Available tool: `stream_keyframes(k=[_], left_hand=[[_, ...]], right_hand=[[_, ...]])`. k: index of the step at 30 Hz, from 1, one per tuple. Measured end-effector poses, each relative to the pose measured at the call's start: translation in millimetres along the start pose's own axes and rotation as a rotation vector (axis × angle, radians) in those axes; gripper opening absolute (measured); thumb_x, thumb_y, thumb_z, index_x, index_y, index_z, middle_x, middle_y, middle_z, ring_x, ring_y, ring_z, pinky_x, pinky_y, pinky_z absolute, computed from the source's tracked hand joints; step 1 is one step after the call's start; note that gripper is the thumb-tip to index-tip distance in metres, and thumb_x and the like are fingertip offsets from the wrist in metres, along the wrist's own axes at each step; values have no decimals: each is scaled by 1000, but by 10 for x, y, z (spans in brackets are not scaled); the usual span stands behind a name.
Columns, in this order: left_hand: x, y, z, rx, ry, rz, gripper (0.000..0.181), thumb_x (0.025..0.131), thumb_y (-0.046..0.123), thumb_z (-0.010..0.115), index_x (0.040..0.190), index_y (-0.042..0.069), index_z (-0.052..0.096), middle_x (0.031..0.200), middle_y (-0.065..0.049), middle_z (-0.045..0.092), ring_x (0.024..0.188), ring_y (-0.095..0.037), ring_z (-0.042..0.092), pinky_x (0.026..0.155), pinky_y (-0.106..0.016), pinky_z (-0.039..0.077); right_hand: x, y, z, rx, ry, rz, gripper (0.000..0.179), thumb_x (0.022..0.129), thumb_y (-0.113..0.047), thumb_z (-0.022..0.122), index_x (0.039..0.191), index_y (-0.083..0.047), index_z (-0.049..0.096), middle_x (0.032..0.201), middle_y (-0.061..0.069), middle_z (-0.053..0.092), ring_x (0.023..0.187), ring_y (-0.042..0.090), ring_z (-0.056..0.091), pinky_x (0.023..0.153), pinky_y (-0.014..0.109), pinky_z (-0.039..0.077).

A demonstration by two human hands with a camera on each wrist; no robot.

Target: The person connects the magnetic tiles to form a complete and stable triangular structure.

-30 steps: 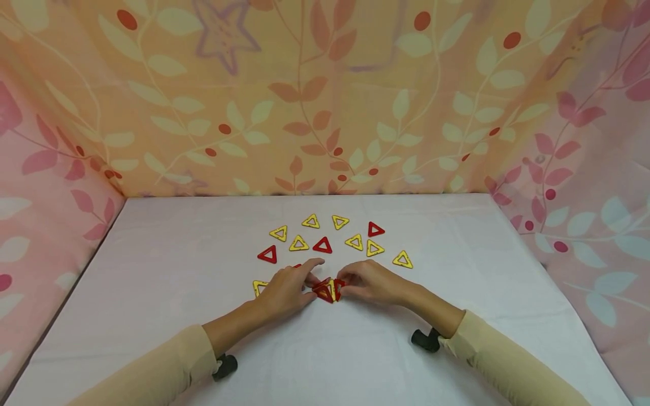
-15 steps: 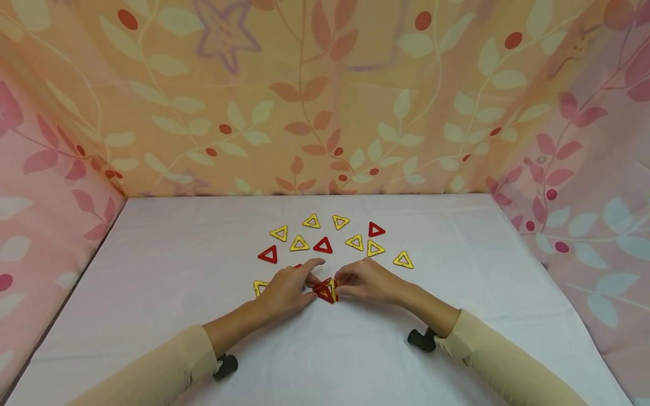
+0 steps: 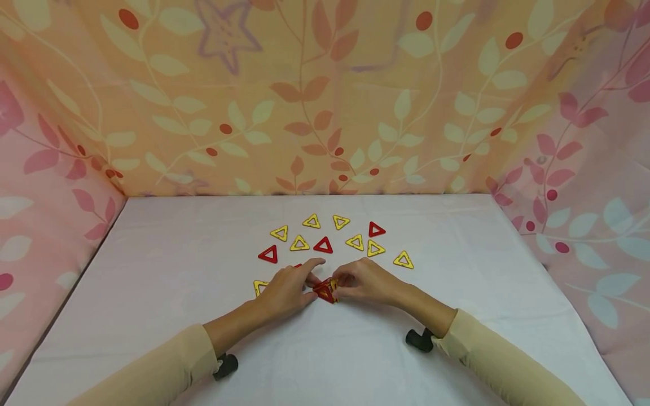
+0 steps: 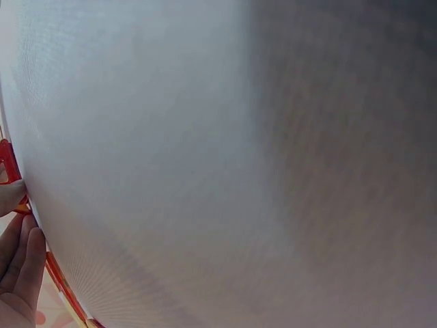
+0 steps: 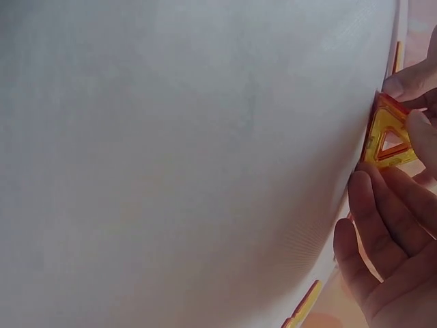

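Red and yellow magnetic triangle tiles (image 3: 324, 292) stand joined in a small pointed shape between both hands, a red face toward me. From its left side my left hand (image 3: 286, 288) steadies it with thumb and fingers, forefinger lifted. My right hand (image 3: 373, 282) pinches a tile at its right side, largely covered by the fingers in the head view. The right wrist view shows a yellow triangle tile (image 5: 377, 147) with red along its edges, between the right thumb and fingertips. In the left wrist view, a red tile (image 4: 9, 162) shows at the left edge, beside the thumb.
Loose tiles lie in an arc beyond the hands, among them a red tile (image 3: 323, 245), a yellow tile (image 3: 299, 243) and a yellow tile (image 3: 403, 260) at right. Another yellow tile (image 3: 260, 287) is partly behind the left hand. A patterned curtain (image 3: 304, 113) rises behind the white table (image 3: 152, 254).
My right hand has shifted slightly left, bringing the red tile it pinches up against the joined tiles. The left hand keeps its place.
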State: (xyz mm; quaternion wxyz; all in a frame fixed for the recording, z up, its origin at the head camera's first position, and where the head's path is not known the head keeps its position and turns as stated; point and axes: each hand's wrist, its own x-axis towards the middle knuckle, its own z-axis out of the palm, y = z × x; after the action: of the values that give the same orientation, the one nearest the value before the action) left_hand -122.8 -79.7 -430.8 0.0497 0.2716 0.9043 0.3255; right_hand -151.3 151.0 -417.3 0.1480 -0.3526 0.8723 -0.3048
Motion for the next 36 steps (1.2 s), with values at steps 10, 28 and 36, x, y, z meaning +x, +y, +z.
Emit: stream_keyframes(k=[10,28,36], left_hand=[[0,-4,-7,-7,7,5,67,81,9,82,140,8,50,99,2,75,92,-12,71,88,-35,55],[-12,16,-25,-26,-19,-22,68,83,10,81,142,11,48,102,2,75,95,-14,70,89,-37,54],[-29,31,-30,-45,-20,1,67,84,11,79,143,13,47,100,3,75,94,-13,70,83,-33,54]], right_hand=[[6,16,21,-36,12,-22,29,86,-28,80,110,-13,73,90,-13,69,80,0,62,76,20,54],[-47,54,-7,-39,11,-15,37,84,-26,82,116,-10,71,96,-4,70,85,8,63,79,24,54],[-74,67,7,-46,13,-14,34,85,-26,80,115,-11,71,97,-6,70,87,8,63,80,24,54]])
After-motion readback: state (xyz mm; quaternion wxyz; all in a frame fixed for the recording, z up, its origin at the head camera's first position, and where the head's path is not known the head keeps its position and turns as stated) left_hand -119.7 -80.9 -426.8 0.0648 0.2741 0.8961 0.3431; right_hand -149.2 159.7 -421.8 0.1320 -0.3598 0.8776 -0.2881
